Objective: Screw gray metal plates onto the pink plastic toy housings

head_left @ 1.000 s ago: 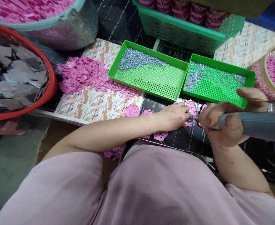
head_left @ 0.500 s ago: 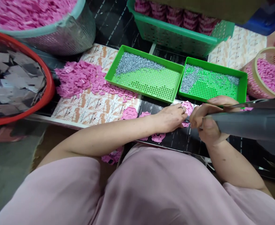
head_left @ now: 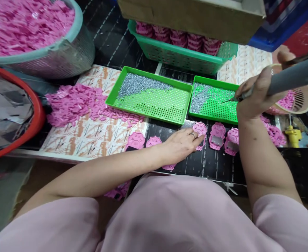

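Note:
My right hand (head_left: 256,94) is wrapped round a grey electric screwdriver (head_left: 287,77). Its thin tip hangs over the right green tray (head_left: 214,106), which holds small silver screws. My left hand (head_left: 181,145) rests flat on the black board, fingers pressing a pink plastic part (head_left: 199,130). Two more pink parts with metal plates (head_left: 217,135) lie just to its right, and others (head_left: 135,140) to its left.
A second green tray of screws (head_left: 151,94) sits left of the first. A heap of small pink pieces (head_left: 75,103) lies on the table. A grey basket of pink pieces (head_left: 38,31), a red basin (head_left: 35,119), a green basket (head_left: 180,52) and a beige basket (head_left: 298,99) ring the work area.
My right hand has lifted the screwdriver away from the pink part and up over the right tray of screws. My left hand has stayed on the pink part. The view has tilted.

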A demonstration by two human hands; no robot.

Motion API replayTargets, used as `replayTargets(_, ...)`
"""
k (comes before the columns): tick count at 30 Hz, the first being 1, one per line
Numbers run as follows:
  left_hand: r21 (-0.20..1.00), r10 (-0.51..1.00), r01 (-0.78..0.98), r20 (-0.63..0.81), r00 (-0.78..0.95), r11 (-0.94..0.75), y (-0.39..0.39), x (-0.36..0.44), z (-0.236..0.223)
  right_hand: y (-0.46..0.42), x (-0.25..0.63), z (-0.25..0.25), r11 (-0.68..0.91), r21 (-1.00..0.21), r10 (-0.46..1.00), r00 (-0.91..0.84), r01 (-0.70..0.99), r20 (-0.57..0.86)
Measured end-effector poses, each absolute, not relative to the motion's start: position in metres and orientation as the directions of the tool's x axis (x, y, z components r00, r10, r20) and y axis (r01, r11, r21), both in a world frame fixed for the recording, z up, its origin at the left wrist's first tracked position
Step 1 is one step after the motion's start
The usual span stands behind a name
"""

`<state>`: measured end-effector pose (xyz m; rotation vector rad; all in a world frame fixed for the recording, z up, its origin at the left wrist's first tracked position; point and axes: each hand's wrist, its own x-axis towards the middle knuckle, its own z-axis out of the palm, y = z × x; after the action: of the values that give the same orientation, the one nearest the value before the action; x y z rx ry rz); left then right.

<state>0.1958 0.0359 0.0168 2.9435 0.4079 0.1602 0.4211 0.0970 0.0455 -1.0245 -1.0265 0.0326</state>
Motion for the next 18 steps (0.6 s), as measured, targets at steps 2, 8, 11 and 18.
replayTargets(2, 0.154, 0.299, 0.277, 0.138, 0.944, -0.948, 0.033, 0.192, 0.018, 0.102, 0.419, 0.041, 0.547, -0.7, 0.46, 0.534, 0.459, 0.709)
replayTargets(8, 0.113, 0.36, 0.344, 0.21, 0.909, -0.932, 0.027, 0.185, 0.019, 0.101, 0.421, 0.044, 0.53, -0.738, 0.563, 0.478, 0.417, 0.674)
replayTargets(11, 0.115, 0.371, 0.355, 0.182, 0.91, -0.928, 0.025, 0.185, 0.014, 0.101, 0.418, 0.045, 0.522, -0.744, 0.589, 0.454, 0.418, 0.668)
replayTargets(18, 0.084, 0.374, 0.365, 0.151, 0.915, -0.927, 0.022, 0.189, 0.009, 0.099, 0.421, 0.059, 0.518, -0.791, 0.591, 0.532, 0.326, 0.606)
